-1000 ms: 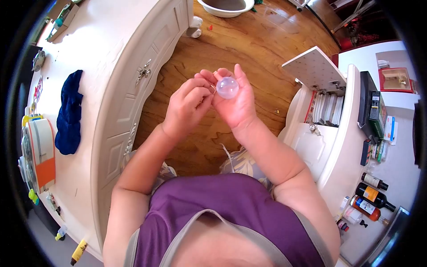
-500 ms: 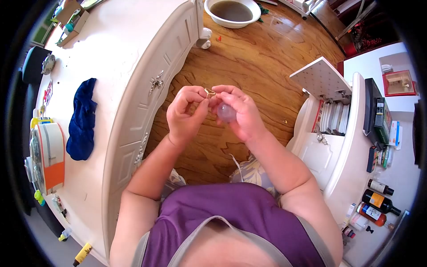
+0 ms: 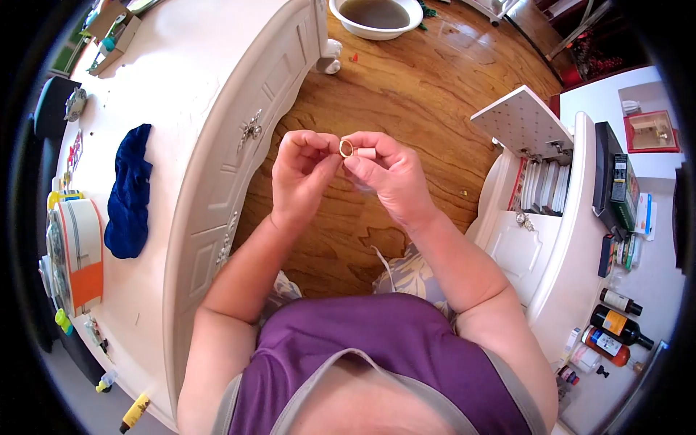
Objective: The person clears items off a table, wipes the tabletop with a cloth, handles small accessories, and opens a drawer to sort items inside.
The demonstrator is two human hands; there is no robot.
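Observation:
A small gold ring is between the fingertips of both hands, above the wooden floor. My left hand is closed, pinching the ring with thumb and index finger. My right hand is closed around a short, pale pinkish cylinder, its end close against the ring. Whether the ring touches the cylinder, I cannot tell. Below the right palm, a faint see-through edge shows; the rest of that object is hidden by the hand.
A white dresser stands at left with a dark blue cloth on top. To the right, a cabinet door hangs open by several books; bottles stand nearby. A basin of murky water sits on the floor ahead.
The ring has turned so its round opening faces me. My right hand has rotated; the clear round object in it is now mostly hidden, and the pale cylinder shows.

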